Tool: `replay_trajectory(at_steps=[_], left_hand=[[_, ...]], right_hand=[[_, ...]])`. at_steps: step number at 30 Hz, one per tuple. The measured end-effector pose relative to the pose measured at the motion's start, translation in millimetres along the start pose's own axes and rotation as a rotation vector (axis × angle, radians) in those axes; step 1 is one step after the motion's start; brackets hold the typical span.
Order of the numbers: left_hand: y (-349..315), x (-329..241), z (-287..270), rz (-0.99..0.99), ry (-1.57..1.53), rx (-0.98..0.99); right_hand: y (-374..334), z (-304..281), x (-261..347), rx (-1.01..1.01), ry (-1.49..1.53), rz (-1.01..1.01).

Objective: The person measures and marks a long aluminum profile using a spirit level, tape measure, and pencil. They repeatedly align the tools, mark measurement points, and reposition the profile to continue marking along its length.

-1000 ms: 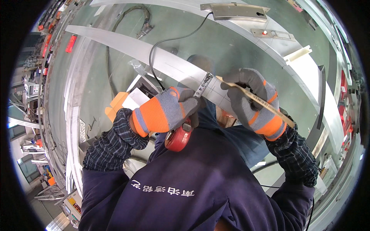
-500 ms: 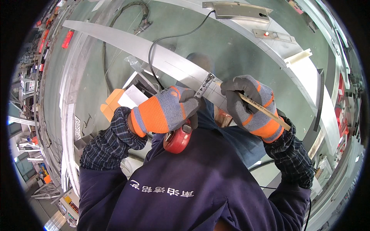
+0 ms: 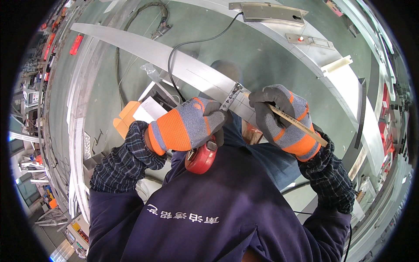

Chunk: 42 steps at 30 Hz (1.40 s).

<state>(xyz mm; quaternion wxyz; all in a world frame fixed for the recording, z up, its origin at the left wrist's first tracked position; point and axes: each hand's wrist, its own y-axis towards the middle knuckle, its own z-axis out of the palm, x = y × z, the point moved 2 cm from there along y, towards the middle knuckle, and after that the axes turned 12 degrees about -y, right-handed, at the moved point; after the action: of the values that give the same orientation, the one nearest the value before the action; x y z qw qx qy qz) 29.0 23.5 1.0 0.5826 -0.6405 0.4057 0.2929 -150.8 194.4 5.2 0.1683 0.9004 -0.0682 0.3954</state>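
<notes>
Left hand (image 3: 192, 124) grips the springy-looking metal blade (image 3: 228, 101) of a rounded red tape measure (image 3: 201, 160); right hand (image 3: 276, 124) pinches a slim wooden pencil (image 3: 301, 126), likely light, best held near its tip.

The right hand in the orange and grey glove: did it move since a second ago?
Yes, slightly: the right hand has come down and left in the picture, judged against the long, flat, silver metal bar.
</notes>
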Motion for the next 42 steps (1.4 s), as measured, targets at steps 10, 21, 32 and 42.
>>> replay_trajectory(at_steps=[10,21,32,42], left_hand=[[1.9,4.4,3.5,-0.038,-0.210,-0.029],[1.3,0.1,3.1,-0.026,-0.227,-0.050],[0.5,-6.5,2.2,-0.069,-0.221,-0.044],[0.5,-4.9,1.7,-0.099,-0.194,-0.068]], right_hand=[[-1.1,2.0,-3.4,-0.006,0.022,-0.016],[0.8,0.6,-1.6,0.000,0.005,-0.021],[-1.9,1.0,-4.1,0.010,0.042,-0.012],[-2.2,2.5,-6.8,0.013,0.048,-0.015]])
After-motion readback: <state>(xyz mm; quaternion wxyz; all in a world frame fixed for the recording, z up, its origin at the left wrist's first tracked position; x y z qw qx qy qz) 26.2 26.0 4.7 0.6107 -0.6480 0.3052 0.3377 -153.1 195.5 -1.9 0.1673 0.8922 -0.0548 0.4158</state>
